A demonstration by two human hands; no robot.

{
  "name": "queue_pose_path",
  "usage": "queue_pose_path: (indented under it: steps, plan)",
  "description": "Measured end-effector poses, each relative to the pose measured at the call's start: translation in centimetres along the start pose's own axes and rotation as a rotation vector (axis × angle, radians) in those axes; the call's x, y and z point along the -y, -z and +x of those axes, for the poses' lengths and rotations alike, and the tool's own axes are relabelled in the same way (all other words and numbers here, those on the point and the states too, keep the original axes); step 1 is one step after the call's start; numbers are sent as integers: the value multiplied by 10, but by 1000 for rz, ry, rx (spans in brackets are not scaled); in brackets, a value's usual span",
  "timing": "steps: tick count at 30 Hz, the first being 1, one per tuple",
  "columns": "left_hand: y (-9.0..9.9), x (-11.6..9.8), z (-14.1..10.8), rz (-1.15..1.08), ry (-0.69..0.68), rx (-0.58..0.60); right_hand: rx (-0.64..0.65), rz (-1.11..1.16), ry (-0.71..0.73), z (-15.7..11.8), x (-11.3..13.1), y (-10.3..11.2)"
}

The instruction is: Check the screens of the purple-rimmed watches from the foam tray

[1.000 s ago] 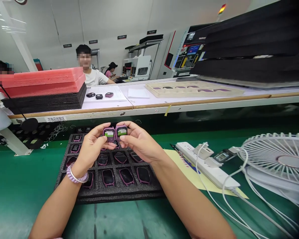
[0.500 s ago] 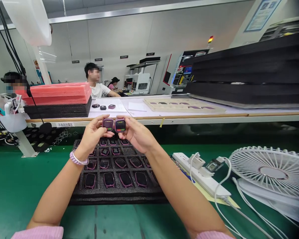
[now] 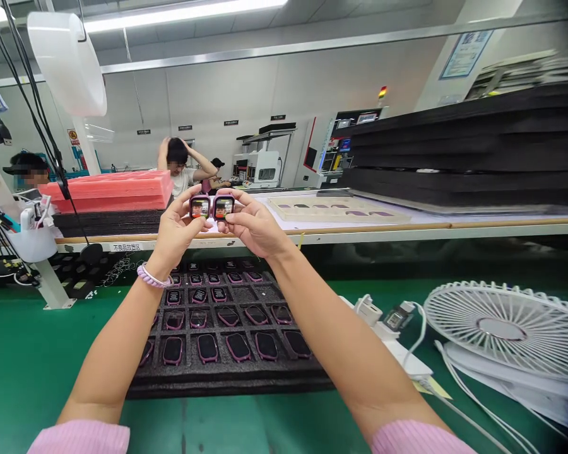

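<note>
Raised above the tray, my left hand [image 3: 178,228] pinches a small square watch case [image 3: 199,207] with a purple frame and a bright picture on its screen. A similar watch case [image 3: 224,207] sits between the thumb and fingers of my right hand [image 3: 255,228]. The two cases are held upright, side by side, screens facing me, with a narrow gap or light contact; I cannot tell which. Under my forearms lies a black foam tray [image 3: 231,377] with rows of purple-framed watch cases [image 3: 238,347] in its compartments. Some of those screens are lit with text, others dark.
A white power strip [image 3: 409,358] with plugs and cables and a white fan [image 3: 502,331] stand at right. Behind, a shelf holds red foam sheets [image 3: 113,189], a pale tray [image 3: 336,209] and stacked black foam [image 3: 464,148]. People sit beyond.
Both hands have risen a little with the watch cases, and their screens now show a bright picture. My view has tilted upward. A person across the room has put both hands to their head.
</note>
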State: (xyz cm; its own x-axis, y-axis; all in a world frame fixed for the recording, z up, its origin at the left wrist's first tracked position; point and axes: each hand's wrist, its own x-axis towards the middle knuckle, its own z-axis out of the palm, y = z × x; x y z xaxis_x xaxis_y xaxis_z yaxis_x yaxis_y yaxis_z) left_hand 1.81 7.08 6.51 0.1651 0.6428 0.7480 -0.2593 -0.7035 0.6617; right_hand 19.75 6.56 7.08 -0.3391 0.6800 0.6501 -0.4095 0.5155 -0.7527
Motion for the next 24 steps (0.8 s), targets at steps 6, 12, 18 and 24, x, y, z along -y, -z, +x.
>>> queue_pose_path:
  steps: [6,12,18,24]
  plan:
    - [-3,-6,0,15,-42,16,27,-18,19,-2,6,-1]
    - [-4,-2,0,54,-63,18,45,-56,41,-5,6,0]
    - [-8,-7,-1,31,-24,-31,25,-92,34,-6,9,0]
    - [-8,-6,-3,38,-23,-36,11,-95,30,-7,8,-2]
